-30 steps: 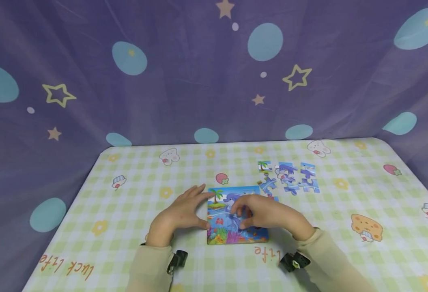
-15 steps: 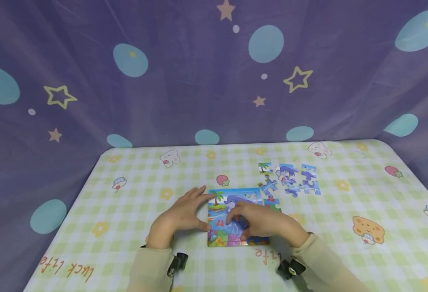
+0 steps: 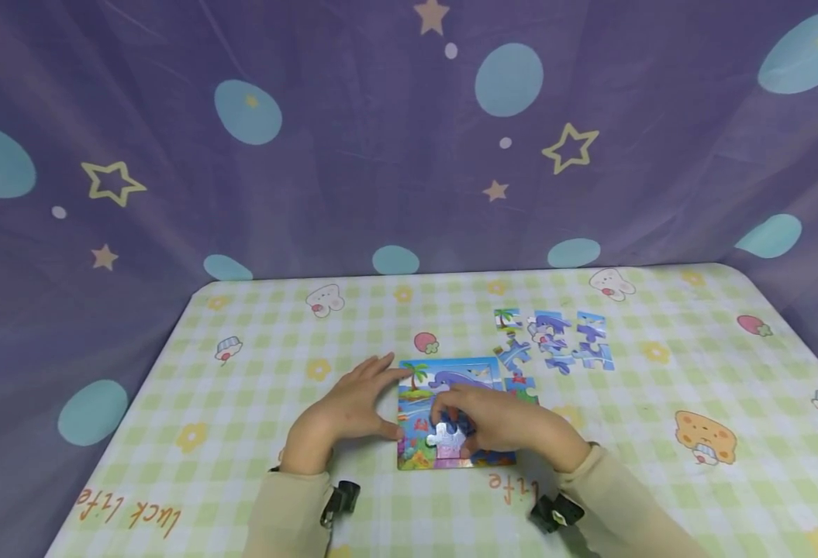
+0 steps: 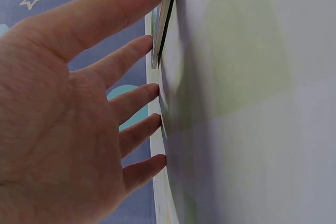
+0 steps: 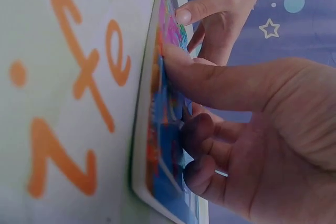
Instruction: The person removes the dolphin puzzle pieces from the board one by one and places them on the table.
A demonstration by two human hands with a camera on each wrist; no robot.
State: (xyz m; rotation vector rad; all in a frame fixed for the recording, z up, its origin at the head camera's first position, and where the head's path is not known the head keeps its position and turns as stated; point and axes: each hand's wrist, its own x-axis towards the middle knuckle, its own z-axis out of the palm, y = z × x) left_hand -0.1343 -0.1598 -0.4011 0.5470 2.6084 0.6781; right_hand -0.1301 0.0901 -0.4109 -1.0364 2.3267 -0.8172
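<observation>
A puzzle board (image 3: 412, 463) with a printed sea and dolphin scene lies on the table in front of me. My left hand (image 3: 346, 404) is at its left side, with straight, spread fingers; the thumb and index finger touch the board's edge in the left wrist view. Over the board, my right hand (image 3: 495, 418) pinches a pale blue and pink puzzle piece (image 3: 448, 442) between thumb and curled fingers. That piece looks bright with glare. In the right wrist view the right thumb (image 5: 210, 80) reaches down to the board's surface, and the piece itself is hard to make out.
Several loose puzzle pieces (image 3: 551, 333) lie spread behind and to the right of the board. One with a red starfish (image 3: 519, 386) lies close to the board's right edge. A checked cloth (image 3: 255, 426) covers the table, and a purple curtain (image 3: 353, 155) hangs behind.
My right hand has shifted slightly left and toward me over the board, then stayed there. The piece in its fingers now shows as a bright, tilted surface. The left hand has kept still.
</observation>
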